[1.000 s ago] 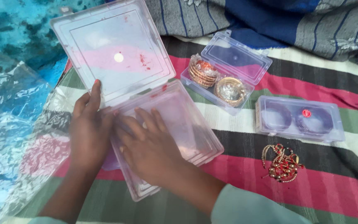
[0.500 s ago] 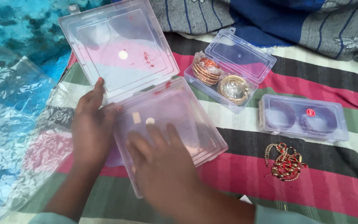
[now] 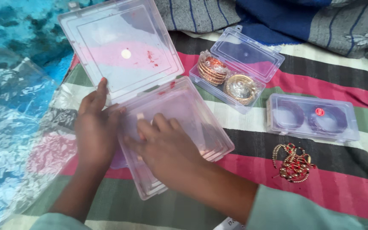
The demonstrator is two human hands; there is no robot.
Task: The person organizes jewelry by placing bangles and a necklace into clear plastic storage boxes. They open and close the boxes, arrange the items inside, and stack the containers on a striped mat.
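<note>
A large clear plastic box (image 3: pixel 192 110) lies open on a striped cloth, its hinged lid (image 3: pixel 120 47) standing up behind it with red smears and a round sticker. My left hand (image 3: pixel 93 130) grips the box's left edge near the hinge, thumb pointing up along the lid. My right hand (image 3: pixel 165 149) lies flat inside the tray, fingers spread and pressing on its bottom. What lies under that palm is hidden.
A small open clear box (image 3: pixel 239 68) holds gold and orange bangles (image 3: pixel 211 68). A closed clear box (image 3: pixel 311 118) with dark bangles sits to the right. A gold and red bead ornament (image 3: pixel 292 162) lies below it. Crinkled clear plastic sheet (image 3: pixel 9 140) covers the left. Folded blankets (image 3: pixel 303 21) lie behind.
My right hand slid back toward me, then forward again into the tray's left part. My left hand kept its hold on the box edge.
</note>
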